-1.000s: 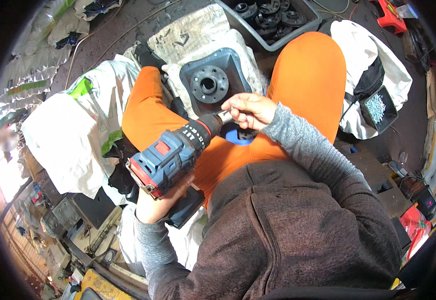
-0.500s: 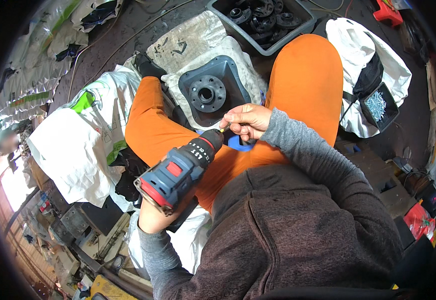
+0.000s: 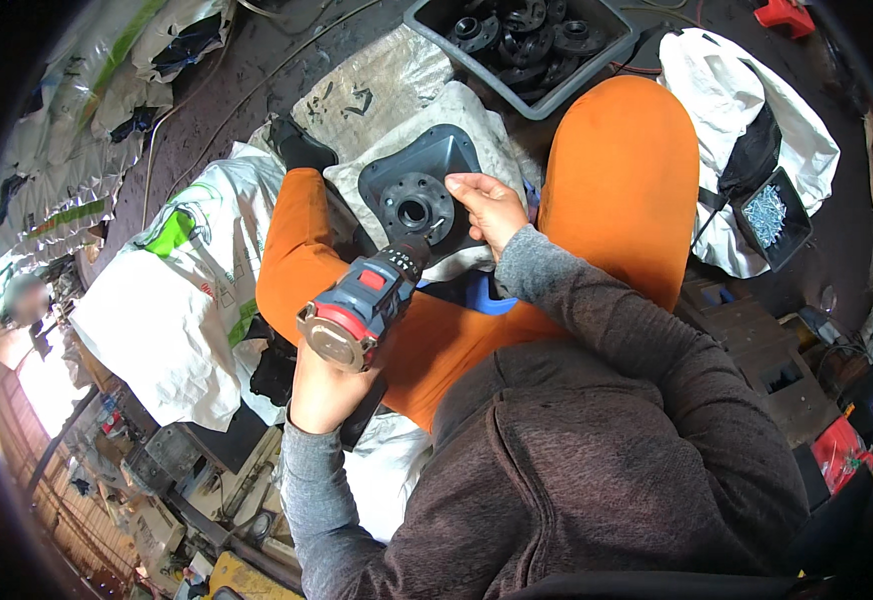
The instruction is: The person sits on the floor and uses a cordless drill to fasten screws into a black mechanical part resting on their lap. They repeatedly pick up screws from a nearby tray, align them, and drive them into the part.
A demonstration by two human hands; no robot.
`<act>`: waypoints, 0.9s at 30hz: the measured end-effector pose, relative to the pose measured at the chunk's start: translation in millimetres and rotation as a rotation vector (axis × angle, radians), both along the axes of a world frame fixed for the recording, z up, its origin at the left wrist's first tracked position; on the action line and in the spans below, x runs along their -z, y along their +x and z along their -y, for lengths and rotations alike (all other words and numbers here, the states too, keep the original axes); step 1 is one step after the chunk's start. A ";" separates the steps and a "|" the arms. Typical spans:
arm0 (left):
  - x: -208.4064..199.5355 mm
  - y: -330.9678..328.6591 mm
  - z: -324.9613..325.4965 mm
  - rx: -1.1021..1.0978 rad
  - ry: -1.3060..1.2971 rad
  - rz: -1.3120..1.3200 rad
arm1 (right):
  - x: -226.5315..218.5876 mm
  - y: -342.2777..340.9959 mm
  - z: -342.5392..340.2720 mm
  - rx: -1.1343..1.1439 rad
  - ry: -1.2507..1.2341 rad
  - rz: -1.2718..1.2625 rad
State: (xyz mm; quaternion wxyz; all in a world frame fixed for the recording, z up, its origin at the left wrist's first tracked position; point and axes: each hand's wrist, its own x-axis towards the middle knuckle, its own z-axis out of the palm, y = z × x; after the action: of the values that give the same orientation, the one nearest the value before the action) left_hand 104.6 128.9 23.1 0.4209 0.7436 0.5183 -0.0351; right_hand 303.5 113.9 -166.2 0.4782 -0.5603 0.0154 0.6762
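A red and grey-blue cordless drill (image 3: 365, 290) is gripped in my left hand (image 3: 329, 388), its nose pointing away from me. The drill's tip is at the near right edge of a round black flange (image 3: 417, 212) with a central hole and smaller holes around it. The flange sits in a grey square-rimmed plastic piece (image 3: 447, 150) on a pale cloth pad between my legs. My right hand (image 3: 495, 212) is beside the flange's right side, thumb and forefinger pinched together; whatever is between them is too small to make out. A blue object (image 3: 487, 296) shows beneath, partly hidden.
A grey bin (image 3: 537, 105) of black flanges stands ahead. To the right, a small black box (image 3: 775, 220) of silvery screws rests by a white sack (image 3: 712, 85). White sacks (image 3: 152, 320) lie at left. Cables run across the dark floor.
The drill's tip has moved forward from my right fingers to the flange. My right hand has come away from the tip and moved forward, beside the flange.
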 end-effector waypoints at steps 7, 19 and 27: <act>-4.9 28.0 -17.7 0.360 0.150 -0.167 | 5.9 -3.2 -2.4 -0.074 -0.011 -0.025; 1.1 46.0 -31.9 0.378 0.028 -0.219 | 9.9 -9.9 1.1 0.047 0.042 -0.114; 13.8 41.1 -26.2 0.247 0.107 -0.140 | 15.2 -8.2 -0.2 -0.044 0.060 -0.024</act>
State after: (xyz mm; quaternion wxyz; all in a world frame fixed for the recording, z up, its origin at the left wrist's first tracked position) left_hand 145.7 155.1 9.3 0.3359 0.8190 0.4519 -0.1107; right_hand 295.3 114.1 -181.4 0.4797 -0.5378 -0.0112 0.6933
